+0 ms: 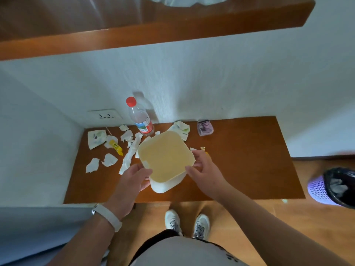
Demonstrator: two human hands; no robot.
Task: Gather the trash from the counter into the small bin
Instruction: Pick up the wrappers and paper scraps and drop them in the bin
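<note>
A small square bin (165, 160), cream inside and white outside, hangs tilted above the brown counter (249, 166). My left hand (132, 179) grips its near-left corner and my right hand (203, 167) grips its right edge. Torn white paper scraps (130, 152) lie scattered on the counter's left half, with a printed wrapper (96, 139) and a yellow item (116, 147) among them. A clear bottle with a red cap (141, 120) stands at the back. More crumpled wrappers (181, 127) and a purple packet (205, 128) lie behind the bin.
A purple mesh bin with a black bag (334, 187) sits on the wooden floor at the right. A wooden shelf (153, 35) overhangs the counter. A wall socket (104, 115) is at the back left. White walls close in the counter's left and back.
</note>
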